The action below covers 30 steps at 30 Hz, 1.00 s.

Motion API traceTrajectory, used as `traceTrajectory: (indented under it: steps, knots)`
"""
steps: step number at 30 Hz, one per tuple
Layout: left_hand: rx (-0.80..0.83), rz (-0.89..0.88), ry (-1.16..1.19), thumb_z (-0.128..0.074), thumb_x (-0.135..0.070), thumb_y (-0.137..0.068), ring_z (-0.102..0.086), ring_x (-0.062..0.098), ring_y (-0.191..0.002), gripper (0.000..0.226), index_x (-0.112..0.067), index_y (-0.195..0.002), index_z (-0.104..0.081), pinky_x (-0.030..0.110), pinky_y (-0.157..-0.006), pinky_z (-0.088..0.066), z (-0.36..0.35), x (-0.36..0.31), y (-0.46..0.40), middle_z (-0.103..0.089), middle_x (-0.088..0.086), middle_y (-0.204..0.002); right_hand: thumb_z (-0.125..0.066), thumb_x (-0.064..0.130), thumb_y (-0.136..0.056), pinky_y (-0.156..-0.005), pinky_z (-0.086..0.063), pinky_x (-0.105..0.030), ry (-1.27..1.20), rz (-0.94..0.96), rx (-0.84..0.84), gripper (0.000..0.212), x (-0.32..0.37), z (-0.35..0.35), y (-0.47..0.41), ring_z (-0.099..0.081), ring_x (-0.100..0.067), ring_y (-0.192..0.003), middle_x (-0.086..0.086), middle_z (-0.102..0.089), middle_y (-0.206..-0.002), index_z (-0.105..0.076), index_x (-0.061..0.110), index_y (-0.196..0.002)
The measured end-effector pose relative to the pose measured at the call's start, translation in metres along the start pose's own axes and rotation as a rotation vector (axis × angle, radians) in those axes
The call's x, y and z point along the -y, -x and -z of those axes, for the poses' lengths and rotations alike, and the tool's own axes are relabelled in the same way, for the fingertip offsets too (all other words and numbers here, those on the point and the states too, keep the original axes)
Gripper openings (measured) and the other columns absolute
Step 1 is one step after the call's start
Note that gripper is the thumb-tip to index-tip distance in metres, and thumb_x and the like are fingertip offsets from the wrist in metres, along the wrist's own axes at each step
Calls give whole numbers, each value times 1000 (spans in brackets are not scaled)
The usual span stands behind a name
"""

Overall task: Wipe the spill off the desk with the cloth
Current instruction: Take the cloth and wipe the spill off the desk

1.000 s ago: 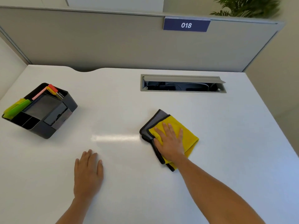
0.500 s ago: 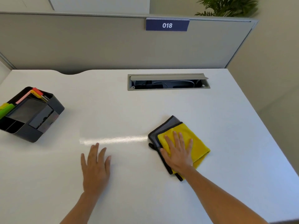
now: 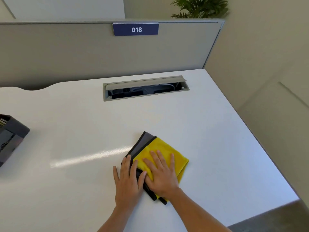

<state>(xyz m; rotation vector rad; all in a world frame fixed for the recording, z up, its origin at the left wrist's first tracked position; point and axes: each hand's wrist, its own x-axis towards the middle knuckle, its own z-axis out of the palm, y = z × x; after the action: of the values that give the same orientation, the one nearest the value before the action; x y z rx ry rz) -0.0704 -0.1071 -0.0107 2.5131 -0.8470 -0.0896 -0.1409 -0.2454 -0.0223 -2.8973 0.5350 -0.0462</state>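
Observation:
A folded cloth [image 3: 161, 145], yellow on top with a grey, black-edged layer underneath, lies on the white desk [image 3: 66, 195] right of centre. My right hand [image 3: 161, 175] presses flat on its yellow part, fingers spread. My left hand [image 3: 127, 183] lies flat beside it, fingertips resting on the cloth's grey left edge. A pale shiny streak [image 3: 90, 157] runs leftward from the cloth across the desk; I cannot tell whether it is wet or a reflection. No distinct puddle shows.
A black desk organiser [image 3: 11, 136] sits at the left edge, partly cut off. An open cable slot [image 3: 145, 89] is set into the desk at the back. A grey partition [image 3: 66, 52] stands behind. The desk's right edge [image 3: 260, 148] drops to the floor.
My left hand has slid right until it touches the cloth's edge. The cloth and right hand have shifted right on the desk, and the view has turned right.

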Motion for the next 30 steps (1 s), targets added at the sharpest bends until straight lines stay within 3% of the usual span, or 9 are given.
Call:
traceTrajectory:
  steps: [7,14,30]
  knots:
    - [26,-5,-86,-37,-45,-94,-24,25,-146,55,-15,-139,-45,57,-116,-19,-8,3,-2,-34,9,-155,-36,64,-92,-112,-2,-71,28,-187,-34,55,-62,18,-4,-9,-22,-151,4,-26,-161,-42,40,-141]
    - [82,21,-130,-17,-52,-97,-32,23,-143,64,-15,-134,-53,55,-117,-16,-11,4,-3,-45,6,-149,-23,75,-87,-108,5,-74,28,-354,37,63,-129,38,-25,6,-20,-150,9,-12,-163,-28,48,-144]
    - [-68,-50,-192,-32,-46,-96,-33,22,-140,54,-11,-128,-58,59,-113,-24,-26,11,-5,-49,9,-145,-9,89,-77,-104,2,-78,-29,-575,37,84,-210,56,-116,11,-25,-149,2,-3,-165,-17,45,-148]
